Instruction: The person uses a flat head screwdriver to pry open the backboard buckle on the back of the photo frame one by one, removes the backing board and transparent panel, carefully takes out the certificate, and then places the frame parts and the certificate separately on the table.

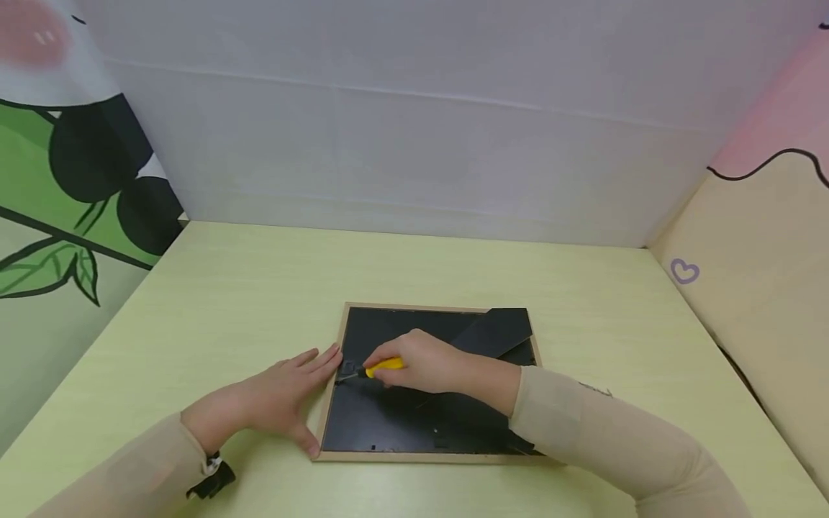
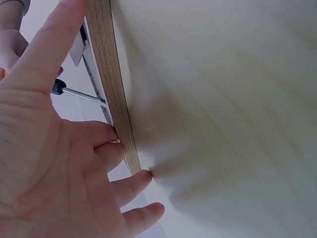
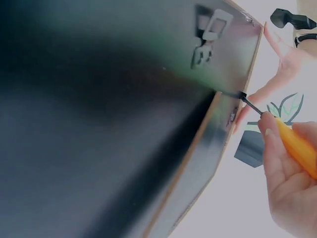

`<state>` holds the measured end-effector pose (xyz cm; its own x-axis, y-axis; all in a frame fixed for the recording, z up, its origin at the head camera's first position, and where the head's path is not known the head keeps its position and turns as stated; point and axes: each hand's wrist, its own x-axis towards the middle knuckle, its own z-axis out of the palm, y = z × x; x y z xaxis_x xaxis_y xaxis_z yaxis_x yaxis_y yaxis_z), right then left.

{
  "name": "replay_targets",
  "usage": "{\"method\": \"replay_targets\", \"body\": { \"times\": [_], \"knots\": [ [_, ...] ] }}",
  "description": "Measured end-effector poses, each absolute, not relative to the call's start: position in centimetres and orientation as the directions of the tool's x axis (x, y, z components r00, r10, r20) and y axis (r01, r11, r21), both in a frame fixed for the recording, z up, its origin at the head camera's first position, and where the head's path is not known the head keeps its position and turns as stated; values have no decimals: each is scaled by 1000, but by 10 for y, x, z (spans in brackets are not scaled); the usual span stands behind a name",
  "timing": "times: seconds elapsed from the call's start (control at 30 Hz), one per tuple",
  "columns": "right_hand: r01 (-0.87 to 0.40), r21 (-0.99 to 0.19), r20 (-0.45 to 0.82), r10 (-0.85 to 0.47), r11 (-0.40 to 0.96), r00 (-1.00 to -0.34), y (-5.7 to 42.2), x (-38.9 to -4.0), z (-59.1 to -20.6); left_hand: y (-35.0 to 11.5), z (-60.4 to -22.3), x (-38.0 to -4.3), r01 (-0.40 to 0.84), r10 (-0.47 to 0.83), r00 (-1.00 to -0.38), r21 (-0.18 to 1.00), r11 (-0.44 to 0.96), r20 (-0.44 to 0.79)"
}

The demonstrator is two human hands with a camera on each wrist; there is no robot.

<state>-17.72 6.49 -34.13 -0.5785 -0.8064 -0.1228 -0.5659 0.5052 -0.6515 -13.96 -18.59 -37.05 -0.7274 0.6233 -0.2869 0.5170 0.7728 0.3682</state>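
Note:
A wooden-rimmed picture frame lies on the table with its black backing board facing up. My right hand grips the yellow handle of a screwdriver, its metal shaft pointing left. The tip is right at the frame's left inner edge, by a small dark tab in the right wrist view. Spread along the outer left side is my left hand, fingertips on the rim and thumb at the near corner. A black stand leg lies slantwise across the backing; my right forearm covers part of it.
A metal hanger is fixed on the backing. The pale table meets a whitish cloth wall behind, with printed panels on both sides. A black device is on my left wrist.

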Motion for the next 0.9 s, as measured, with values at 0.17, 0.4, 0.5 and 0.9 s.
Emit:
{"method": "replay_targets", "body": {
  "times": [0.17,0.4,0.5,0.9],
  "knots": [
    [-539,-674,-126,-798,505,-590,68,-178,-346,-184,-372,-140,524,623,-727,353,775,-288],
    [-505,-720,-111,-797,476,-593,72,-178,-352,-182,-373,-142,518,615,-731,347,782,-295],
    [-490,-735,-114,-798,469,-592,72,-177,-354,-183,-373,-141,521,618,-730,347,780,-292],
    [-561,-664,-124,-812,495,-570,71,-178,-353,-182,-370,-142,516,616,-729,353,781,-298]
  ]
}}
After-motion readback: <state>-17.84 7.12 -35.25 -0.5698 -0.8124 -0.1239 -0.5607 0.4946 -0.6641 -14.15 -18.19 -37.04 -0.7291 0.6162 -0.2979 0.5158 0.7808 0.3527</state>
